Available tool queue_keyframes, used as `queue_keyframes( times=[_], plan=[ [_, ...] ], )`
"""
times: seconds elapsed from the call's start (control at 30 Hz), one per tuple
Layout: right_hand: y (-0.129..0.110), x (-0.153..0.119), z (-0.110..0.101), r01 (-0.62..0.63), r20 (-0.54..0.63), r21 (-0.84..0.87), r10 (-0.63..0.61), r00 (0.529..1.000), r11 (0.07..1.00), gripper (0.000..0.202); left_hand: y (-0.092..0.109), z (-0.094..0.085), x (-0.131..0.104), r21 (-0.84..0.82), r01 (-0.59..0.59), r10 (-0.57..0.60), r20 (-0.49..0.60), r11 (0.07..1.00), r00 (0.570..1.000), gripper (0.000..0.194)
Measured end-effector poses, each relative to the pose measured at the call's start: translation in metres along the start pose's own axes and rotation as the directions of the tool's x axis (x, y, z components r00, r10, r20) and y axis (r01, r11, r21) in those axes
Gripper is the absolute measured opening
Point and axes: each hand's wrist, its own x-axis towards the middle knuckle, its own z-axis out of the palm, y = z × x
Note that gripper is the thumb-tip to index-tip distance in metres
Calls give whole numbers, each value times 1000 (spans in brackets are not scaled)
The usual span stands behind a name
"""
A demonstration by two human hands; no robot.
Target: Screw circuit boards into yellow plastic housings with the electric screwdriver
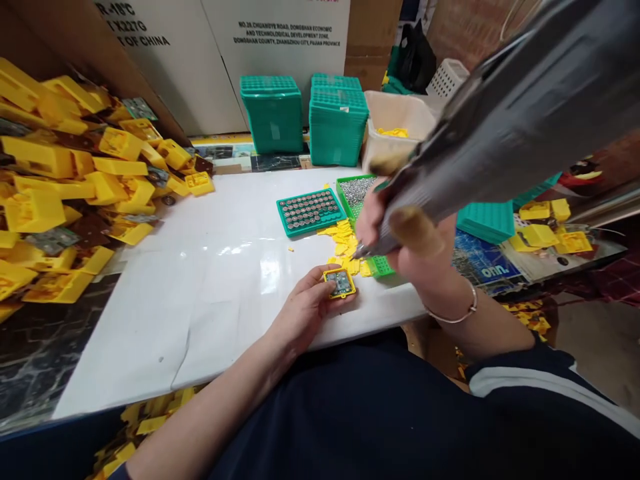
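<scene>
My left hand (315, 297) holds a small yellow case (341, 283) with a circuit board inside, thumb on its left edge, above the front of the white table. My right hand (420, 247) is wrapped round a grey power screwdriver (395, 220), partly blurred, whose tip points down left, just above the yellow case and over small yellow pieces (345, 243). Beyond them is a teal tray (327, 218) with rows of round metal cells and some free slots at its right. Beside it, a green basket (341, 193) of small metal screws is partly hidden behind my right hand.
Yellow housings (45, 160) are heaped at the left. Stacked teal trays (337, 127) and a white bin (400, 113) stand at the back. More teal trays (485, 221) and yellow housings (540, 237) lie at the right.
</scene>
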Motion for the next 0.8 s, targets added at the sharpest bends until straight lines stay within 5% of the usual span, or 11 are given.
queue_keyframes(
  times=[0.07, 0.13, 0.2, 0.27, 0.3, 0.33, 0.4, 0.47, 0.57, 0.67, 0.8],
  plan=[
    [1, 8, -13, 122, -173, 43, -113, 978, 992, 41, 4, -3, -5, -40, 21, -21, 7, 999, 1000, 29],
    [2, 11, -26, 331, -352, 13, -306, 885, 943, 28, 9, -8, -11, -42, 14, -14, -10, 999, 1000, 31],
    [1, 8, -33, 549, -458, -221, -583, 671, 806, 36, 15, -14, -17, 6, -42, 42, -84, 999, 996, 34],
    [-2, 2, -33, 670, -347, -493, -831, 434, 555, 47, 19, -19, -22, 57, -105, 112, -142, 993, 983, 33],
    [-2, -1, -30, 684, -201, -561, -879, 432, 465, 50, 20, -20, -24, 64, -124, 132, -142, 990, 981, 29],
    [0, -1, -25, 690, -21, -581, -856, 517, 431, 48, 21, -21, -26, 56, -135, 141, -123, 989, 982, 25],
    [9, 5, -10, 641, 360, -589, -551, 753, 492, 33, 22, -22, -27, 23, -130, 131, -60, 991, 990, 21],
    [26, 22, 5, 546, 526, -681, -192, 828, 488, 27, 21, -24, -28, 20, -100, 100, -13, 995, 995, 23],
    [53, 52, 21, 502, 591, -759, 115, 798, 414, 28, 21, -29, -28, 42, -53, 52, 17, 998, 998, 27],
    [70, 70, 29, 537, 643, -739, 191, 741, 407, 27, 20, -37, -29, 3, -47, 47, 12, 999, 999, 30],
    [75, 78, 34, 500, 624, -753, 222, 750, 428, 24, 17, -40, -30, -65, -61, 61, 5, 996, 998, 31]
  ],
)
